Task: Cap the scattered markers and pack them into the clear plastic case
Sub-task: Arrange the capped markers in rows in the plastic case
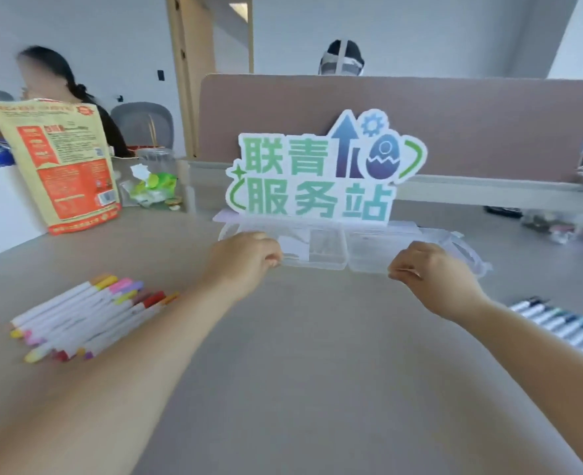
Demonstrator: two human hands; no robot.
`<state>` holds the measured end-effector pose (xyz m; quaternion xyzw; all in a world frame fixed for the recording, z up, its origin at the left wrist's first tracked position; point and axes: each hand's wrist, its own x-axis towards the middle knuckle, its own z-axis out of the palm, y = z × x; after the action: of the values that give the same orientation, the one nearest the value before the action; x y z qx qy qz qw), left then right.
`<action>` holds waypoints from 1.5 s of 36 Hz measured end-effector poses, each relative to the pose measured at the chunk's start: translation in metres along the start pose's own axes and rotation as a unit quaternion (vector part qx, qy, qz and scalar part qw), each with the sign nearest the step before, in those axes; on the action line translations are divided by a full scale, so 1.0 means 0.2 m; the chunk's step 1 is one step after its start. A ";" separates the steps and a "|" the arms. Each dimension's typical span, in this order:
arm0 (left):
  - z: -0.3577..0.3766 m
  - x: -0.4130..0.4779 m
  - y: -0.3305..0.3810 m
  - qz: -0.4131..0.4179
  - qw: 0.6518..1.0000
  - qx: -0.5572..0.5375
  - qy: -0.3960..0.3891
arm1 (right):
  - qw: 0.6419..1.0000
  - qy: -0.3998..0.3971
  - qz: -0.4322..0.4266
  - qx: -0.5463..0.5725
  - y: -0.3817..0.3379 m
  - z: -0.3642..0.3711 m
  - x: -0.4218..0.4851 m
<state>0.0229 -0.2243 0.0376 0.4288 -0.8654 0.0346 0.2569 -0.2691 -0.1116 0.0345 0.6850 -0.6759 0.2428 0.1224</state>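
A clear plastic case lies flat on the grey table in front of a sign. My left hand grips its near left edge, and my right hand grips its near right edge. A heap of white markers with warm-coloured caps lies on the table at the left. A row of white markers with dark and blue caps lies at the far right edge. The case looks empty, though blur hides detail.
A green and blue cut-out sign stands just behind the case, against a brown desk divider. At the back left stand an orange food bag and a clear jar. Two people sit beyond the desk.
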 end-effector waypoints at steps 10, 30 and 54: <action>0.15 0.04 0.04 -0.021 0.997 0.007 -0.069 | 0.997 -0.061 0.042 -0.002 0.08 0.10 -0.04; -0.17 -0.27 -0.19 -0.113 0.993 -0.012 0.040 | 0.990 -0.043 0.011 0.130 -0.32 0.20 0.07; -0.32 -0.73 -0.54 -0.290 0.938 0.029 -0.189 | 0.941 -0.293 -0.126 0.115 -1.08 0.31 -0.02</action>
<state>0.2051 -0.1689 0.0060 0.6672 -0.7346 -0.0980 0.0748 -0.0458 -0.1266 0.0150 0.8150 -0.5573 0.0899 -0.1306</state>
